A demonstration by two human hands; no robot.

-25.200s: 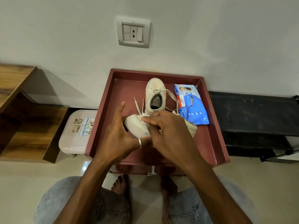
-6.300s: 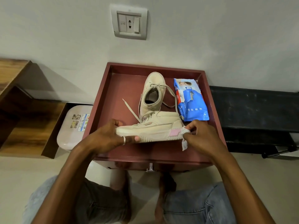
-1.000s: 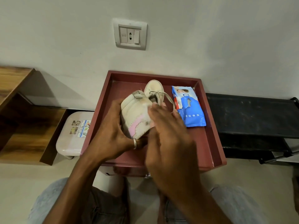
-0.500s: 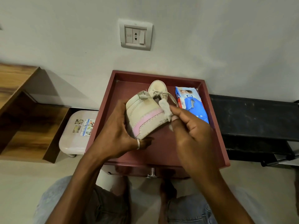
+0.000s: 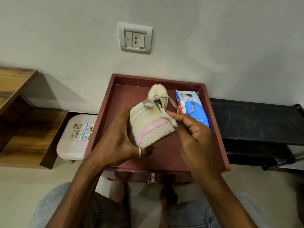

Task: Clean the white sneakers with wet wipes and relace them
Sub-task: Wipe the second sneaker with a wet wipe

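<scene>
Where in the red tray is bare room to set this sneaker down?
Free: the tray's left part, between left wall and second sneaker; the near strip by the front wall. Crowded: far right, second sneaker beside wipes pack.

Dark red tray (image 5: 130,94) under left hand (image 5: 118,142) and right hand (image 5: 192,135); metal knob (image 5: 152,178) on its front, below wrists. Switch-and-socket plate (image 5: 135,38) on wall, well beyond hands. Pale plastic stool (image 5: 72,145) with animal stickers left of left hand; wooden shelf (image 5: 24,129) further left. Black bench (image 5: 255,122) right of right hand. Blue jeans (image 5: 184,216), bare feet (image 5: 120,190) under forearms.
</scene>
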